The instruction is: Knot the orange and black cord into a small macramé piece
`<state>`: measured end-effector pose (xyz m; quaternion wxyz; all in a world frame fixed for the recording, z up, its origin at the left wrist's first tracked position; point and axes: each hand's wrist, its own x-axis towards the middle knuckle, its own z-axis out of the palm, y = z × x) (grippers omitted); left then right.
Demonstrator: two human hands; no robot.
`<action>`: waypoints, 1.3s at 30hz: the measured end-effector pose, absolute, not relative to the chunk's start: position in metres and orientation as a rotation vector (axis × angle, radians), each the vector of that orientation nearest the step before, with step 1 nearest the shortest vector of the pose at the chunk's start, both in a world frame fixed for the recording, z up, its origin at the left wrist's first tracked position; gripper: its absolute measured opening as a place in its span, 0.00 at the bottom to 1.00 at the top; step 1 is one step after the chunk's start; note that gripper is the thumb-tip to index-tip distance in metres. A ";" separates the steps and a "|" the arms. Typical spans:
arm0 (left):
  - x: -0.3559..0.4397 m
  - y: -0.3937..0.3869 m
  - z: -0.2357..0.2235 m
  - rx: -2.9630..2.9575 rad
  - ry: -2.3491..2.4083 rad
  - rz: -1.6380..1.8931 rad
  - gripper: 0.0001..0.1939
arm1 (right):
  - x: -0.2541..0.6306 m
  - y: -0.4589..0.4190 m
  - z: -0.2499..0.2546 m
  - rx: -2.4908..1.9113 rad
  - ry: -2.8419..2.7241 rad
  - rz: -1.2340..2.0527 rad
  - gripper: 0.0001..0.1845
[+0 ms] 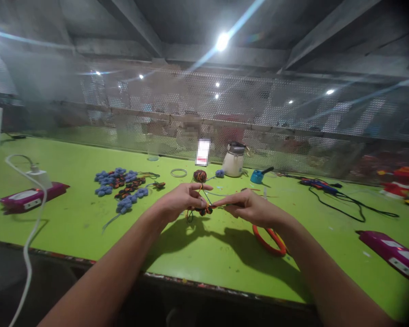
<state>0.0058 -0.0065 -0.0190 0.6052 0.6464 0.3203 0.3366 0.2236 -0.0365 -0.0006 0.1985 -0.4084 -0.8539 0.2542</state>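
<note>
My left hand [184, 200] pinches a small dark crochet piece [205, 210] with orange and red flecks. A strand of yarn [206, 196] runs over its raised index finger down to the piece. My right hand [247, 206] is closed on a thin crochet hook [221, 205], index finger stretched along it; the hook's tip meets the piece, and most of its handle is hidden in the fingers. Just beyond the hands lies a ball of dark multicoloured yarn [200, 175]. Orange-handled scissors [269, 240] lie under my right forearm, partly covered.
Blue and dark crocheted flowers [124, 204] are piled at left. Purple power strips [30, 197] sit on both sides, with a white cable [29, 254] over the front edge. A white jar [233, 161], phone [202, 152], teal cup [257, 176] and dark cords [334, 193] stand or lie farther back.
</note>
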 end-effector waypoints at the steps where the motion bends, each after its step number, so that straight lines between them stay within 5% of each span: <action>1: 0.006 -0.006 -0.020 1.504 0.739 0.768 0.29 | 0.224 -0.037 0.000 -1.154 -2.437 0.643 0.19; 17: 0.019 -0.001 -0.031 1.667 0.926 0.840 0.31 | 0.207 -0.051 -0.011 -1.292 -2.527 -0.139 0.28; 23: 0.030 -0.008 -0.037 1.967 1.173 1.209 0.28 | 0.190 -0.036 -0.031 -1.319 -1.934 0.489 0.17; 29: 0.037 -0.015 -0.033 1.773 1.026 1.463 0.31 | 0.169 -0.037 -0.046 -1.038 -1.174 1.148 0.22; 34: 0.034 -0.012 -0.026 1.263 0.736 1.327 0.35 | 0.169 -0.039 -0.047 -0.964 -1.159 1.140 0.21; 39: 0.019 -0.008 -0.021 1.118 0.639 1.124 0.34 | 0.182 -0.033 -0.045 -0.950 -1.644 0.547 0.14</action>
